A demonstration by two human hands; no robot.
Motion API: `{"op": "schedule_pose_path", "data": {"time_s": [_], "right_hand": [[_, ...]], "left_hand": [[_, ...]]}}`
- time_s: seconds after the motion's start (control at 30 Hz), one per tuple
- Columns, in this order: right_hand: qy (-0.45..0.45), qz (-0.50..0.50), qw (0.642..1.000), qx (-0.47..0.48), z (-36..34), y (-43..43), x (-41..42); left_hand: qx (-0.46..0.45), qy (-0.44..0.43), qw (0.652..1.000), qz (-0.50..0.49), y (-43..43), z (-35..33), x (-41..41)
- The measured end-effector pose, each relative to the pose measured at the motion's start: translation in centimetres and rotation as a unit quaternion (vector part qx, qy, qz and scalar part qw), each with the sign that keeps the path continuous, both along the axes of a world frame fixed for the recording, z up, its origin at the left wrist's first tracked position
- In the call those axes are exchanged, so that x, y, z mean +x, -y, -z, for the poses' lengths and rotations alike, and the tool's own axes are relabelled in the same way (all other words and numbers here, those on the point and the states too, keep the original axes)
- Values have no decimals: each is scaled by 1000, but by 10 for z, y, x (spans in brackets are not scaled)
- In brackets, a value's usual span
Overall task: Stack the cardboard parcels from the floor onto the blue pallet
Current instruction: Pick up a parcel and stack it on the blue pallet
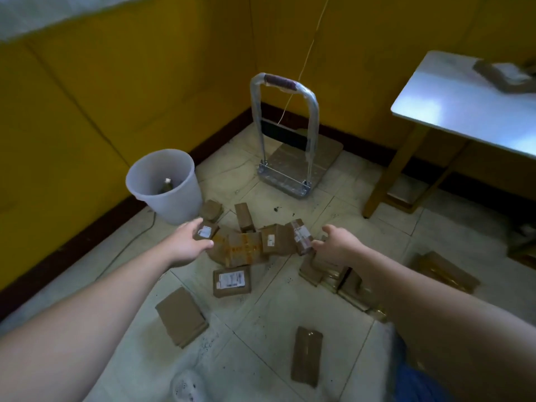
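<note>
Two hands are reaching down into the pile: the left hand [190, 242] is spreading open over a labelled parcel [206, 231], not yet gripping, while the right hand [333, 242] is curling loosely beside a taped parcel [300, 236], probably to gather several together. More parcels are lying scattered over the floor [261, 329]. No blue pallet is showing; a trolley [293, 158] is waiting near the corner.

— What do you see in the corner?
— You have a folding hand trolley [293, 166] standing near the yellow wall [121, 71], its handle upright and wrapped in clear plastic.
— And to its left?
— A white plastic bin [166, 187] on the tiled floor [261, 329], something small inside.
— On your right?
— A pale-topped bench [464, 111] with yellow legs.
</note>
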State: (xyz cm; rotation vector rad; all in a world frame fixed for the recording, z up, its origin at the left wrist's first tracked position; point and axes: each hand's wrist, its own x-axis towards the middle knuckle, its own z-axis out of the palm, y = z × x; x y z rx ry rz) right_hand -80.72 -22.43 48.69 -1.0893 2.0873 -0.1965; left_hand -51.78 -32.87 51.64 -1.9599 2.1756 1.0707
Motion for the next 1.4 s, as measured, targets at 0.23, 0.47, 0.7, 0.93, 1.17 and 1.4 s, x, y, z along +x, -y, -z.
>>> {"op": "schedule_pose_path", "data": {"time_s": [0.23,0.47,0.7,0.93,1.17,1.4], "right_hand": [[20,6,997,69,54,82,141],[81,-41,990,107,138,160,246],[88,-114,976,164,299,232,313],[108,-138,963,207,528,252,399],[159,-103,956,225,652,218,461],[162,-27,973,164,530,210,443]], "left_hand": [[77,19,997,18,111,56,119],[147,56,987,-33,166,134,202],[205,43,964,-165,176,307,273],[268,5,912,-312,145,555,336],[347,-135,816,-443,111,686,338],[234,-185,872,-387,118,568,334]]}}
